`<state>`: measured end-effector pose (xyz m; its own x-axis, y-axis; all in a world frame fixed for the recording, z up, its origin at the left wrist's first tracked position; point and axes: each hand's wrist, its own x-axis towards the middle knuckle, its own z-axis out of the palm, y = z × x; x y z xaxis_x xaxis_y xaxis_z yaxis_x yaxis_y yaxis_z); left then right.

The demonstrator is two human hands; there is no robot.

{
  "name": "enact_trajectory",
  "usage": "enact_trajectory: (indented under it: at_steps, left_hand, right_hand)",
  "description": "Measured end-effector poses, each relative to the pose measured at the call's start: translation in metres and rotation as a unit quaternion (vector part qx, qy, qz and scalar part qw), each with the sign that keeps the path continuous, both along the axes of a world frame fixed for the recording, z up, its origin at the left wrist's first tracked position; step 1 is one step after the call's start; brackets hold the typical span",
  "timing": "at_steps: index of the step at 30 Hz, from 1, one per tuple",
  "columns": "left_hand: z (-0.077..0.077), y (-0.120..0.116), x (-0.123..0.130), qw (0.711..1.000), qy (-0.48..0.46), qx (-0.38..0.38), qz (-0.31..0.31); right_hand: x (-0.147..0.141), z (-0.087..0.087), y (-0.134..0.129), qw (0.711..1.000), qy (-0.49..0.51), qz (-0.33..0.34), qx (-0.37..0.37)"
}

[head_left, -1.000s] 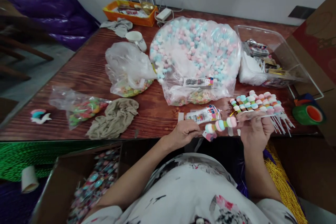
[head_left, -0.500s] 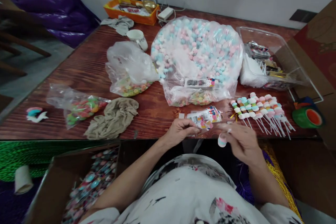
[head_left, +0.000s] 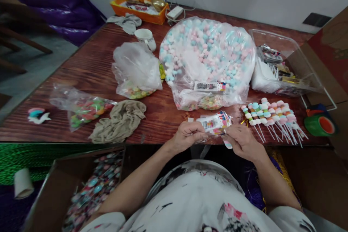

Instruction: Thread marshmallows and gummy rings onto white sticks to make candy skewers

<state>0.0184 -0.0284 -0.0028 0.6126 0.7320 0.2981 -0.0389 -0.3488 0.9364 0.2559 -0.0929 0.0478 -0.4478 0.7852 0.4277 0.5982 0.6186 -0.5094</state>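
My left hand (head_left: 189, 137) is closed, thumb and fingers pinching the near left edge of a printed clear plastic wrapper (head_left: 216, 122). More wrappers seem to lie just behind it on the table; I cannot tell where one ends and another begins. My right hand (head_left: 244, 141) is closed at the wrapper's right end. Below its fingers pokes out a pink, white and blue marshmallow (head_left: 227, 145), partly covered by the hand. To the right lie several marshmallow skewers (head_left: 269, 112) with white sticks, side by side near the table edge.
Behind the hands rests a big clear bag of marshmallows (head_left: 206, 47). Bags of gummy candy (head_left: 88, 111) and a crumpled cloth (head_left: 119, 121) lie left. A clear plastic bin (head_left: 288, 36) and green tape (head_left: 317, 125) are right. Below stands a box of wrapped candy (head_left: 94, 185).
My right hand has moved left and in toward my left hand, bringing the marshmallow up to the wrapper's right end. My left hand has hardly moved. The view has shifted slightly.
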Motion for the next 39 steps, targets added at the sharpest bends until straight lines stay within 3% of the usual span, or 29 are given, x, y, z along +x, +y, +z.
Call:
enact_trajectory:
  at_steps: [6, 10, 12, 14, 16, 17, 22, 28, 33, 35, 39]
  left_hand:
    - [-0.006, 0.001, -0.005, 0.999, 0.003, 0.016, 0.032]
    - [-0.007, 0.0, -0.009, 0.999, 0.011, -0.002, 0.052]
    - [-0.007, -0.001, -0.008, 0.998, 0.018, -0.022, 0.052]
    - [-0.008, -0.002, -0.005, 0.998, 0.023, -0.042, 0.052]
    - [-0.008, -0.005, 0.0, 0.997, 0.023, -0.062, 0.05]
    - [-0.007, -0.006, 0.002, 0.996, 0.022, -0.072, 0.048]
    - [-0.005, -0.01, 0.007, 0.996, 0.021, -0.075, 0.04]
    - [-0.006, -0.01, 0.002, 0.999, 0.02, 0.032, 0.029]
    - [-0.009, -0.01, 0.002, 0.991, 0.026, 0.132, 0.007]
    - [-0.009, -0.011, 0.003, 0.985, 0.039, 0.168, 0.0]
    - [-0.007, -0.011, 0.005, 0.972, 0.075, 0.222, -0.032]
  right_hand:
    - [0.025, 0.006, -0.005, 0.995, -0.045, -0.094, 0.001]
    - [0.034, 0.027, -0.02, 0.981, 0.035, -0.183, 0.046]
    - [0.029, 0.039, -0.026, 0.947, 0.15, -0.267, 0.095]
    - [0.02, 0.049, -0.028, 0.886, 0.295, -0.311, 0.177]
    - [0.009, 0.053, -0.025, 0.835, 0.398, -0.296, 0.238]
    - [0.005, 0.054, -0.022, 0.825, 0.423, -0.279, 0.25]
    - [-0.009, 0.043, -0.015, 0.85, 0.433, -0.223, 0.199]
    - [-0.005, 0.034, -0.019, 0.868, 0.404, -0.254, 0.138]
    - [-0.001, 0.029, -0.016, 0.864, 0.427, -0.258, 0.063]
    - [0.001, 0.025, -0.016, 0.867, 0.427, -0.249, 0.066]
    - [0.002, 0.018, -0.016, 0.9, 0.38, -0.186, 0.103]
